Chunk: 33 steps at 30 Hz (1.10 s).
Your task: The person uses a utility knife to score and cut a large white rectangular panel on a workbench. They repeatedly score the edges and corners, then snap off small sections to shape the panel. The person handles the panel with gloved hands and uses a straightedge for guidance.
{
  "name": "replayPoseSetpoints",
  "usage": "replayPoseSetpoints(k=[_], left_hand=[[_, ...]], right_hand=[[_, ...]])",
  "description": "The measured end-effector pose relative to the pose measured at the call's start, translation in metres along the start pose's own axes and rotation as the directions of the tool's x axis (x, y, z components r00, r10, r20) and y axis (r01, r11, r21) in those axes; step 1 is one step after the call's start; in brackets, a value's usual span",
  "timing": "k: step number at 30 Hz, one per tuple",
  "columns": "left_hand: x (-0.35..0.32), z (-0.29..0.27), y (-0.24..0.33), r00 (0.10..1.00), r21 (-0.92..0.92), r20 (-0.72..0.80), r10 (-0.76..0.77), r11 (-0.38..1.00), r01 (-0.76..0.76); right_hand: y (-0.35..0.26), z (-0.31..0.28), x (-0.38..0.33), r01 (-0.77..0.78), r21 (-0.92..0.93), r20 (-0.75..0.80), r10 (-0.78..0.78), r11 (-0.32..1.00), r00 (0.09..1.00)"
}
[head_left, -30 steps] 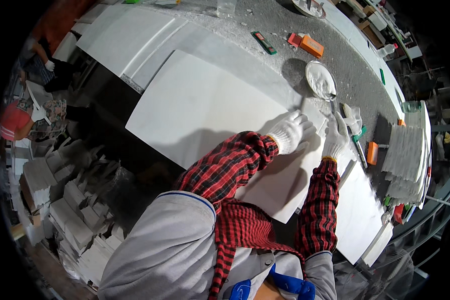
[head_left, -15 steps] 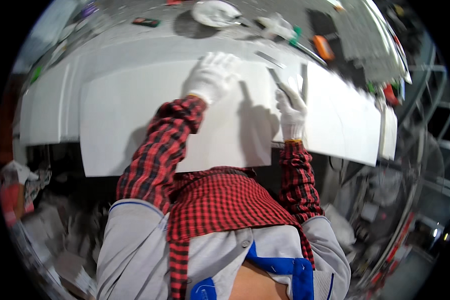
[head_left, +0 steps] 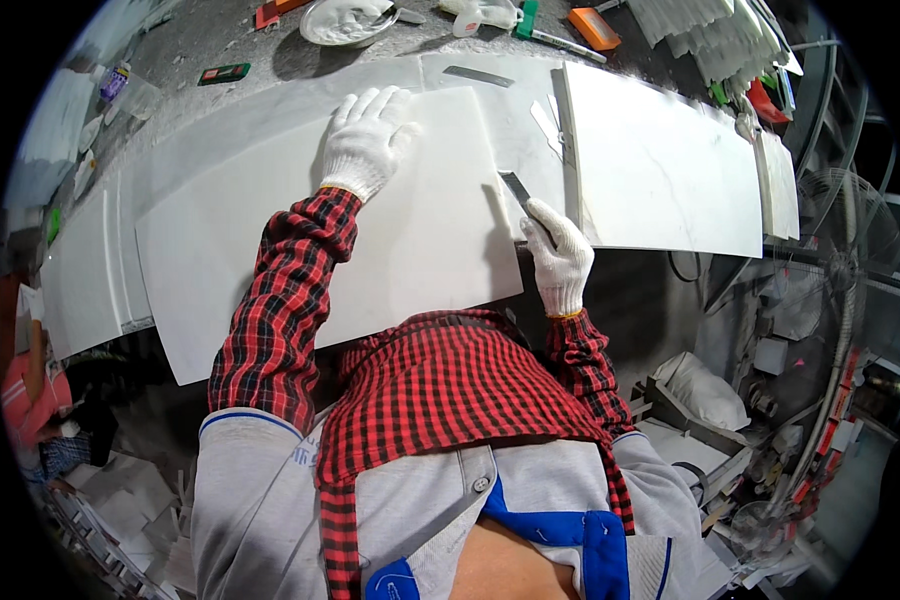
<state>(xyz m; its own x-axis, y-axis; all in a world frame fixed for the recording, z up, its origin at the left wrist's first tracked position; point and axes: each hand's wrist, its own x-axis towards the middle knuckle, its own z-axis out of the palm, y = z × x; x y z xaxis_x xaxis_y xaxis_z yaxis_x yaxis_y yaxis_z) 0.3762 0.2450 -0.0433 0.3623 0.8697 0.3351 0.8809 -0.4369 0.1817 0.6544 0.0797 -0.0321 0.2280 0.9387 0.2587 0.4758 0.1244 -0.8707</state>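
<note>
Left hand (head_left: 368,140) has shifted, now pressing flat, fingers apart, at the white slab's (head_left: 410,240) 12 o'clock; right hand (head_left: 560,255) is staying clamped on the scraper blade (head_left: 518,190), working the 3 o'clock edge.

Grey dusty workbench (head_left: 220,40) across the top of the frame, standing fan (head_left: 850,250) at right edge, metal shelving (head_left: 810,440) lower right, pale offcuts heaped on the floor (head_left: 120,510) lower left, even overhead light
</note>
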Motion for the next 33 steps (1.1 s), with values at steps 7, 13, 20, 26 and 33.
replayPoseSetpoints(k=[7,13,20,26,33], left_hand=[[0.002,-0.001,0.0,0.997,0.065,0.072,0.002,0.998,-0.007],[0.002,-0.003,0.003,0.997,0.069,0.077,-0.008,0.998,0.002],[0.001,0.001,0.001,0.999,0.057,0.053,0.001,0.998,-0.004],[0.0,-0.018,0.015,0.987,-0.026,0.071,0.142,0.99,-0.141],[-0.03,-0.033,0.07,0.923,-0.212,0.184,0.338,0.931,-0.299]], right_hand=[[0.0,-0.001,-0.008,-0.008,-0.035,-0.005,0.007,0.999,1.0],[0.0,0.0,-0.002,0.194,-0.248,-0.028,-0.207,0.949,0.978],[-0.005,-0.008,0.009,0.254,-0.348,-0.045,-0.287,0.902,0.957],[0.041,-0.036,0.074,-0.039,-0.097,-0.199,0.019,0.995,0.98],[0.048,-0.041,0.103,-0.161,0.047,-0.246,0.168,0.986,0.955]])
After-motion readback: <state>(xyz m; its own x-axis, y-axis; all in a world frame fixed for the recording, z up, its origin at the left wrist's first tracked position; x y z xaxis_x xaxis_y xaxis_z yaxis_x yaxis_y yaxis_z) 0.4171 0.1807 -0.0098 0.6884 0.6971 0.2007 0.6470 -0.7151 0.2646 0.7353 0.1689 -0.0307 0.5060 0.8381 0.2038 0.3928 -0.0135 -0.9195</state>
